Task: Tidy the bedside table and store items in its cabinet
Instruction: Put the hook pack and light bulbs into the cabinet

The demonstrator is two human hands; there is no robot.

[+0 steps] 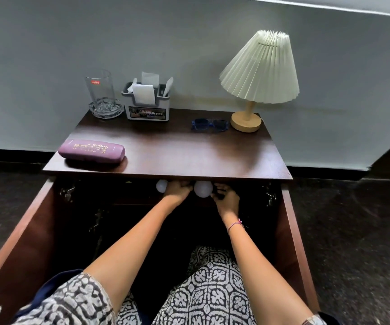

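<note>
Bench (pixel 189 158) stood with cabinet doors (pixel 22 221) swung wide, lamp (pixel 259 73) at back right. Both hands reached into the dark cabinet just under the front edge: left hand (pixel 179 191), right hand (pixel 226 198). Purple case (pixel 92 151) lay above and to the left, long axis across the bench, nearer the left hand. Sunglasses (pixel 210 125) lay nearer the right. Larger globe (pixel 203 189) sat between the hands, touching both by the look of it; smaller globe (pixel 161 186) sat just left of the left hand. Fingertips were lost in shadow — pinching or spread, could not tell. Cabinet interior was too dark to read.
</note>
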